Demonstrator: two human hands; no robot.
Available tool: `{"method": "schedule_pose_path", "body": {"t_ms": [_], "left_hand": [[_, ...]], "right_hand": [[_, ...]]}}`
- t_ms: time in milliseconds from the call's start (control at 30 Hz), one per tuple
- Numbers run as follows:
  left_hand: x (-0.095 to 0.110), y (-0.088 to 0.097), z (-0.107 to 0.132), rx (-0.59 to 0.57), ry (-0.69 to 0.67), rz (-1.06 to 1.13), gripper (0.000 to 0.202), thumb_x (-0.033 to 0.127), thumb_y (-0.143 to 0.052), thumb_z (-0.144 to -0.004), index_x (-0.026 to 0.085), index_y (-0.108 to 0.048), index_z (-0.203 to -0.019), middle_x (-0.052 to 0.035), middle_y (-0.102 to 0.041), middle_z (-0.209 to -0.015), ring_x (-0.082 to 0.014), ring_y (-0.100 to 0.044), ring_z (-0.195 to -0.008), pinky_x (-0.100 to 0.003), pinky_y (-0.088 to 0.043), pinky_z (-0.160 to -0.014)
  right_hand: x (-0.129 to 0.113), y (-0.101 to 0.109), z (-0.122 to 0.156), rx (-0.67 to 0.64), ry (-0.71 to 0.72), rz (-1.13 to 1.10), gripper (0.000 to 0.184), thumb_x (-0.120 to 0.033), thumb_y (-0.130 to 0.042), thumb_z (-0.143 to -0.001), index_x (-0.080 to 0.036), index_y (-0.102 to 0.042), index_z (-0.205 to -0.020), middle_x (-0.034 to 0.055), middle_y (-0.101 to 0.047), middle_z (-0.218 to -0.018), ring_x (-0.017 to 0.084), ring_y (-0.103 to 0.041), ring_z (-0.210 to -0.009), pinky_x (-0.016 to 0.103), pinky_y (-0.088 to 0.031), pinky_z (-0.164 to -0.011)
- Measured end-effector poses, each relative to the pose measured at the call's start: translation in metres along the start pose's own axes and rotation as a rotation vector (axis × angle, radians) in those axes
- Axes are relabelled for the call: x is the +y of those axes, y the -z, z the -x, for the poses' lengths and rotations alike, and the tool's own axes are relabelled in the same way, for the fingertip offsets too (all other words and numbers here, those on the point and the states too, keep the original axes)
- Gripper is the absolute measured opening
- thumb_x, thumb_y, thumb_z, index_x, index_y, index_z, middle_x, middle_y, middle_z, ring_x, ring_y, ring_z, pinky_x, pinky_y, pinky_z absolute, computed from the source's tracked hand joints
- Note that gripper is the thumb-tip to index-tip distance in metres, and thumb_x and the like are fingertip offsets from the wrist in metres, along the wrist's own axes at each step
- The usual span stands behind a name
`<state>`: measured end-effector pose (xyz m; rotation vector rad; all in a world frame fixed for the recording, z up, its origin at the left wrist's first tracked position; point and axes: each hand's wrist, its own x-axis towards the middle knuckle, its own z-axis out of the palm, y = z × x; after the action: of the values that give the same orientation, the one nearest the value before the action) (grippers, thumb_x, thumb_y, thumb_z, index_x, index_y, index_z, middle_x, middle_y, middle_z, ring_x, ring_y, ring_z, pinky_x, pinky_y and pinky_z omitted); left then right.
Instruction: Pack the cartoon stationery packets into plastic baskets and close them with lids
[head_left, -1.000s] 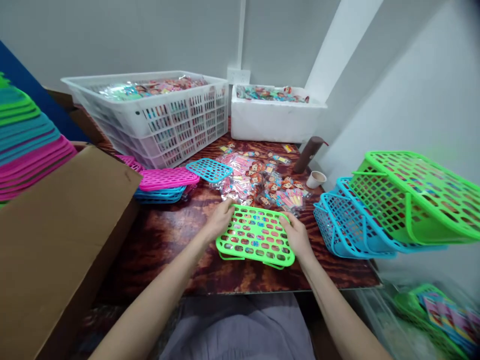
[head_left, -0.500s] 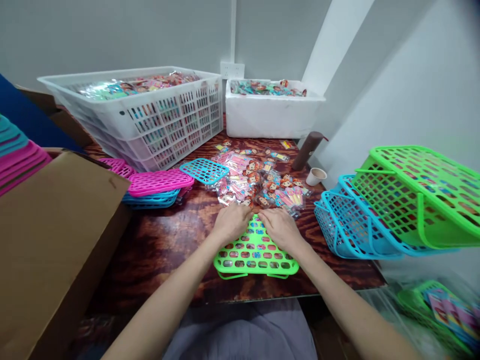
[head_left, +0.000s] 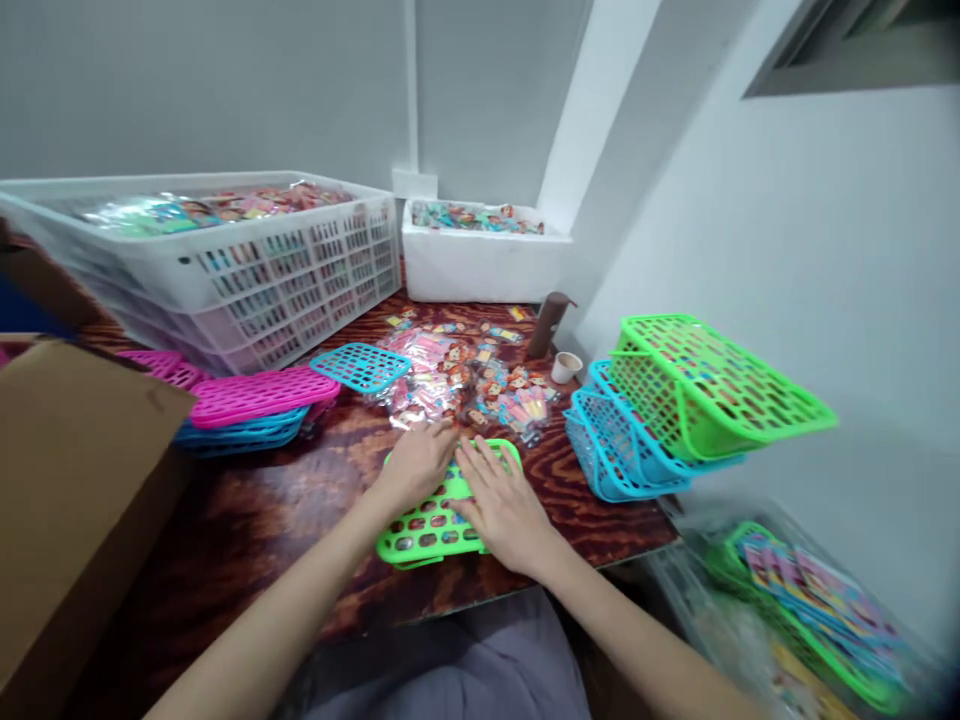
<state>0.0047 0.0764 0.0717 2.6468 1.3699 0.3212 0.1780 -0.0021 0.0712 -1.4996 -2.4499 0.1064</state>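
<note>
A green plastic basket with a perforated lid (head_left: 427,525) lies in front of me near the table's front edge. Colourful packets show through the lid's holes. My left hand (head_left: 420,465) rests over the far left part of the lid, its fingers bent together at the edge. Flat on the lid's right half lies my right hand (head_left: 504,508), fingers stretched out and thumb apart. Just beyond both hands is a pile of clear packets with doll-figure pieces (head_left: 435,375). A blue perforated lid (head_left: 361,367) lies at the pile's left.
Pink lids (head_left: 266,395) are stacked on blue ones at left, beside a cardboard box (head_left: 82,500). A white crate (head_left: 300,280) and a foam box (head_left: 484,265) hold packets behind. Right are a brown cylinder (head_left: 548,325), paper cup (head_left: 565,368) and stacked blue and green baskets (head_left: 667,400).
My right hand has gone from the lid's far edge to lying flat on its right half. My left hand stays near the far edge. The view has turned right.
</note>
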Motion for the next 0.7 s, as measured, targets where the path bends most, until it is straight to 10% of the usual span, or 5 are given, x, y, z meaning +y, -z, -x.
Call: {"method": "schedule_pose_path", "body": {"t_ms": [133, 267, 533, 700], "left_hand": [[-0.002, -0.007, -0.002, 0.025, -0.067, -0.004, 0.028, 0.020, -0.037, -0.100, 0.014, -0.065, -0.102, -0.0118, -0.071, -0.092, -0.0257, -0.067, -0.085, -0.038, -0.051, -0.082], [0.000, 0.003, 0.003, 0.127, -0.072, -0.005, 0.034, 0.024, -0.033, -0.102, 0.013, -0.063, -0.112, -0.0149, -0.067, -0.116, -0.0269, -0.062, -0.108, -0.041, -0.049, -0.094], [-0.002, -0.010, 0.113, 0.410, -0.421, -0.168, 0.046, 0.025, -0.043, -0.097, 0.021, -0.051, -0.142, -0.0074, -0.056, -0.143, -0.0262, -0.055, -0.128, -0.040, -0.050, -0.103], [-0.004, -0.033, 0.129, 0.460, -0.421, -0.164, 0.060, 0.008, -0.036, -0.093, 0.019, -0.035, -0.153, -0.0063, -0.050, -0.149, -0.0221, -0.049, -0.136, -0.038, -0.044, -0.110]], "right_hand": [[-0.004, 0.008, 0.006, -0.080, -0.033, -0.085, 0.066, -0.054, -0.036, -0.101, -0.016, -0.031, -0.154, 0.0070, -0.024, -0.162, 0.026, -0.017, -0.152, 0.053, -0.014, -0.123], [-0.002, 0.031, 0.008, -0.106, -0.080, -0.167, 0.058, -0.050, -0.034, -0.103, -0.019, -0.037, -0.152, 0.0065, -0.032, -0.160, 0.024, -0.022, -0.150, 0.050, -0.019, -0.123], [0.012, 0.105, 0.052, 0.258, -0.048, -0.071, 0.034, -0.031, -0.048, -0.100, -0.025, -0.061, -0.131, 0.0057, -0.059, -0.141, 0.024, -0.046, -0.136, 0.049, -0.037, -0.114], [0.016, 0.118, 0.056, 0.354, -0.068, -0.035, 0.032, -0.026, -0.047, -0.100, -0.023, -0.063, -0.128, 0.0073, -0.067, -0.128, 0.023, -0.057, -0.123, 0.044, -0.046, -0.106]]}}
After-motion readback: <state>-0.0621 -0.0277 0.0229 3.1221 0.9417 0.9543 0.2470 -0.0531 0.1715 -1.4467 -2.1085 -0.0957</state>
